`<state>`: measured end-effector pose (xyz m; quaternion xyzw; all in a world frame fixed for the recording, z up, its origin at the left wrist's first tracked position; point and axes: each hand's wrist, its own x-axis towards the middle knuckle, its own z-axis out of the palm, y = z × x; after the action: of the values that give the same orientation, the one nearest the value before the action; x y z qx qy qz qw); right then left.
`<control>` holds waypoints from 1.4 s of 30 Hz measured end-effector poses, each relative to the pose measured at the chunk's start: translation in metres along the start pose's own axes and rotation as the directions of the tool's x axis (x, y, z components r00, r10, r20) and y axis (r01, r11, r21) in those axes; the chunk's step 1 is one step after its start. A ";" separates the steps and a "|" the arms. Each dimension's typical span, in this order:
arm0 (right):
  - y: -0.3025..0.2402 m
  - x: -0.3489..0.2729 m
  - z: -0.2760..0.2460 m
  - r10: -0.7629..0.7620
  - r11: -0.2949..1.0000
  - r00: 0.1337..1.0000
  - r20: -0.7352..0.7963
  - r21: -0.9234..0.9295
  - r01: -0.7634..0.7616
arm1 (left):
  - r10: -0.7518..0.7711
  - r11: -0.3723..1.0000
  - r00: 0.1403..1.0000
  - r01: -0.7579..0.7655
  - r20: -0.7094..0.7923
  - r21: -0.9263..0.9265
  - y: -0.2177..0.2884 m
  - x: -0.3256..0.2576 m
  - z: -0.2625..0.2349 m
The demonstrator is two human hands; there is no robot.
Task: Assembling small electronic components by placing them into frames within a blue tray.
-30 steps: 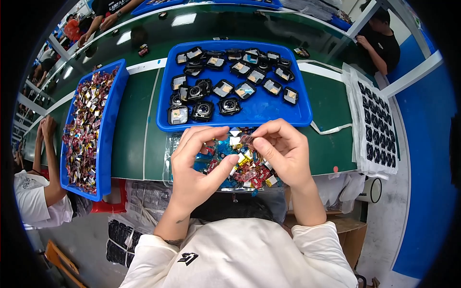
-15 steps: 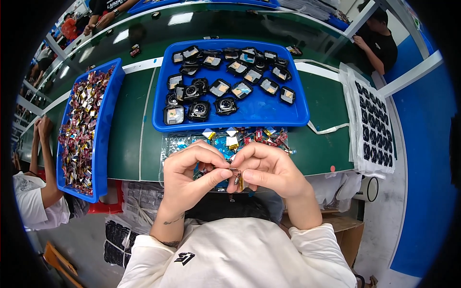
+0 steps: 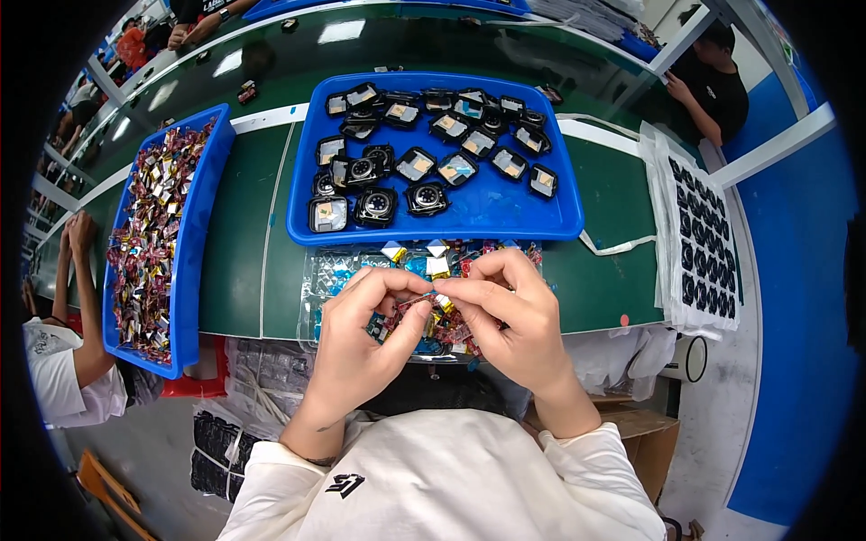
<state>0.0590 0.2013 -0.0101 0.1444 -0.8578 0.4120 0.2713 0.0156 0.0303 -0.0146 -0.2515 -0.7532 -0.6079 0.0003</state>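
Over the clear plastic tray (image 3: 311, 302) at the near table edge, my left hand (image 3: 365, 329) and my right hand (image 3: 514, 316) meet fingertip to fingertip. Both are closed in a pinch on a small electronic part (image 3: 435, 290), mostly hidden by the fingers. Beneath them, the tray holds a heap of small red circuit boards with silver-and-yellow battery packs (image 3: 437, 267). Just beyond sits a blue tray (image 3: 505, 212) of black smartwatch housings (image 3: 374, 206), some showing the round sensor side, others an open inside.
On the left stands a long blue bin (image 3: 185, 302) full of circuit boards and batteries. White sheets with rows of black parts (image 3: 704, 230) lie at the right. A conveyor (image 3: 388, 45) runs behind. Co-workers sit at left and far right. A cardboard box (image 3: 645, 446) is below the table.
Both hands have moved slightly up and away from me, fingertips now higher over the tray. The part hanging below the fingers is no longer visible there.
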 end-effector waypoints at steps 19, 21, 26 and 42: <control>-0.001 -0.018 -0.005 0.238 0.724 0.958 0.161 0.628 -0.285 | -0.035 0.933 0.987 0.088 0.154 -0.350 -0.003 -0.007 -0.003; -0.001 -0.018 -0.004 0.237 0.680 0.953 0.189 0.668 -0.301 | -0.032 0.929 0.984 0.094 0.176 -0.358 -0.004 -0.008 -0.003; 0.000 -0.017 -0.003 0.222 0.570 0.941 0.257 0.749 -0.339 | -0.118 0.876 0.956 0.228 0.269 -0.425 -0.005 -0.010 -0.004; 0.026 0.032 -0.040 0.046 0.950 0.980 0.193 -0.311 0.017 | -0.110 0.899 0.968 0.194 0.226 -0.392 -0.008 -0.015 -0.012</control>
<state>0.0345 0.2478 0.0125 0.1338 -0.9357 0.2573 0.2010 0.0220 0.0125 -0.0233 -0.2452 -0.6222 -0.7225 -0.1751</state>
